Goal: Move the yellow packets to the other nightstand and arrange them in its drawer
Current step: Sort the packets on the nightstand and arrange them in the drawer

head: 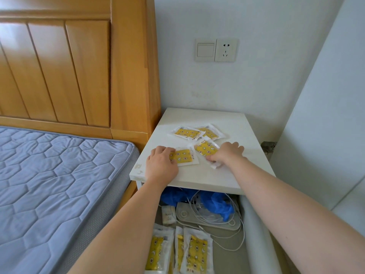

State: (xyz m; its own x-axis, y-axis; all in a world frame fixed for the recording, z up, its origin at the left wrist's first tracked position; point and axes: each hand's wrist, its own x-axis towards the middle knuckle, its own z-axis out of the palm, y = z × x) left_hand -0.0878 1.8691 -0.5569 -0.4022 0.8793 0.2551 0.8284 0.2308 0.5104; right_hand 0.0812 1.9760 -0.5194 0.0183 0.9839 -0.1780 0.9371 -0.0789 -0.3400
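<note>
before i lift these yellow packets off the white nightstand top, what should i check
1. right hand pinching the near-right yellow patterned plastic packet: ok, the packet's edge is crumpled at the thumb.
2. left hand gripping the near-left yellow packet: cannot tell, its fingers lie on top.
3. rear pair of yellow packets gathered: not ok, they overlap, untouched.
4. drawer packets in the open drawer below accounted for: cannot tell, several sit beside white cables.

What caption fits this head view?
On a white nightstand, the left hand rests on one yellow packet, the right hand pinches a second packet; more packets lie in the drawer below.
</note>
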